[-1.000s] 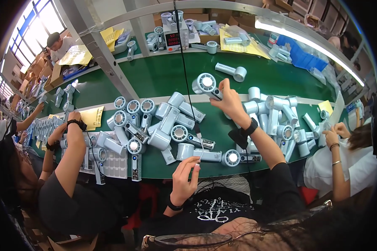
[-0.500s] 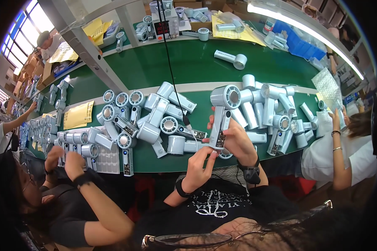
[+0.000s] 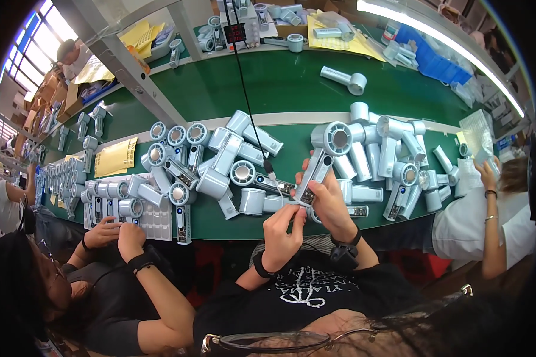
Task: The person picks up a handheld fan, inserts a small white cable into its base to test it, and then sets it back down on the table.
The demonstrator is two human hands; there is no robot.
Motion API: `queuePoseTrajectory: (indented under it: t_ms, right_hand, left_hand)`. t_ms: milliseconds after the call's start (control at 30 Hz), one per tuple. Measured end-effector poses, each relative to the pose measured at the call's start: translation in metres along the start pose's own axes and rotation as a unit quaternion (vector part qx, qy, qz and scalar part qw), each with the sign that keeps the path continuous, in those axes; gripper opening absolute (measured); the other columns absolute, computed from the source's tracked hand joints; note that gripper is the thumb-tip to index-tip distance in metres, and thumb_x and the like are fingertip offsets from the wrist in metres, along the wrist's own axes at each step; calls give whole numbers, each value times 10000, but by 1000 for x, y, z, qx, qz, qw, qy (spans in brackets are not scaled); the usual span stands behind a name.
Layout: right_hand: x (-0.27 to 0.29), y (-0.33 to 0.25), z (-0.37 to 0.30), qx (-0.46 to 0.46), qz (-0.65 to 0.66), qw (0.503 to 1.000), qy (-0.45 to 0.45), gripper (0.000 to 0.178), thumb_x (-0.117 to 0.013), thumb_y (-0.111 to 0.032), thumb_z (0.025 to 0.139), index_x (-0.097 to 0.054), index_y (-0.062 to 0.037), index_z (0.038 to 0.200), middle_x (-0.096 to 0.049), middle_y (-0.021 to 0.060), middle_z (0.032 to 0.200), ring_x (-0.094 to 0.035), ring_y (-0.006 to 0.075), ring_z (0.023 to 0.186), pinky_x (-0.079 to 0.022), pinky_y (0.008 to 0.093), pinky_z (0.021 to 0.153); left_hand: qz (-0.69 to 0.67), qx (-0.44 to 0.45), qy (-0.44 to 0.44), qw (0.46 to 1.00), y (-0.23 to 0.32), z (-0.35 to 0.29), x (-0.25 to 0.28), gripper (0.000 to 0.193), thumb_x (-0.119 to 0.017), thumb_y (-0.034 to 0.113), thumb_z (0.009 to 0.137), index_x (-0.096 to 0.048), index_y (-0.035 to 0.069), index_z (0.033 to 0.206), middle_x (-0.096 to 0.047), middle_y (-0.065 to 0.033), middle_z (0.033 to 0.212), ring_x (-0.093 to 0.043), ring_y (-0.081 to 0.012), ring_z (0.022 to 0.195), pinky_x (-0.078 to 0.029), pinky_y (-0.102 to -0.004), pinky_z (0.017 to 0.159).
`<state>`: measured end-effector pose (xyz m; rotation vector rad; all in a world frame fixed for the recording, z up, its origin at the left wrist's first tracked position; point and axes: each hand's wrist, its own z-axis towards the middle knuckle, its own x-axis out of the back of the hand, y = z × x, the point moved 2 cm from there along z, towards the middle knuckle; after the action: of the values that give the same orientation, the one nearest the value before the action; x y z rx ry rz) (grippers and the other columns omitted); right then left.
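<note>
right hand [image 3: 332, 208]: curled round the handle of a fan [image 3: 317, 169], thumb across its front
left hand [image 3: 283, 235]: thumb and fingertips pinched on a white lead [image 3: 280, 189] at the handle's foot; can't tell if its tip is plugged in
fan: middle of the frame, above the green table [image 3: 295, 140], tilted, head up and to the right
cord [image 3: 248, 104]: black, hanging from the top edge down to the lead
left pile [image 3: 214, 183]: fans heaped left of centre
right pile [image 3: 390, 127]: more fans, right of the held one
lone fan [image 3: 357, 84]: lying upper right of centre
co-worker's hands [image 3: 131, 239]: lower left, close together
</note>
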<state>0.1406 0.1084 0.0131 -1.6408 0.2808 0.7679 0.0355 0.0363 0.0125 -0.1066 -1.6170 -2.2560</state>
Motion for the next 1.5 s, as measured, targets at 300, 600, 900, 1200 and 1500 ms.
queuePoseTrajectory:
  t_ms: [300, 600, 900, 1200, 1500]
  right_hand:
    - [-6, 5, 0, 111, -123, 985, -39, 690, -451, 62, 811, -133, -65, 1410, -375, 76, 1193, -508, 189, 984, -508, 362, 828]
    - [-1, 5, -2, 126, -104, 985, -57, 680, -461, 35, 840, -121, -68, 1419, -388, 82, 1179, -520, 194, 979, -502, 368, 830]
    - [-1, -20, -11, 97, -149, 974, -139, 674, -532, -21, 871, -142, -39, 1421, -426, 145, 1253, -519, 236, 1098, -477, 394, 921]
    - [18, -49, -12, 70, -322, 918, -219, 666, -659, -122, 835, -287, -15, 1376, -461, 192, 1333, -489, 259, 1196, -423, 389, 982]
    - [28, -93, -2, 296, -503, 807, -91, 807, -868, -313, 629, -437, -31, 1251, -602, 153, 1159, -577, 288, 1061, -447, 388, 903]
  left_hand:
    - [-80, 85, 8, 993, -10, 2, 3, 148, -548, 12, 901, -558, -68, 778, -585, -84, 650, -561, -139, 572, -437, -258, 542]
    - [-79, 79, -31, 993, -7, 1, 3, 90, -550, -10, 892, -567, -58, 818, -608, -105, 687, -591, -178, 577, -461, -269, 554]
    - [-160, 101, -84, 978, -11, -4, 16, 80, -584, 26, 885, -593, -42, 844, -635, -107, 829, -614, -175, 758, -465, -269, 698]
    - [-329, 57, -25, 942, -26, -3, 25, 113, -665, 32, 839, -605, -63, 827, -587, -188, 1151, -584, -170, 923, -458, -271, 784]
    - [-372, 141, -91, 913, -46, -15, 30, 141, -667, 3, 830, -561, -62, 763, -587, -198, 1161, -575, -163, 945, -451, -264, 792]
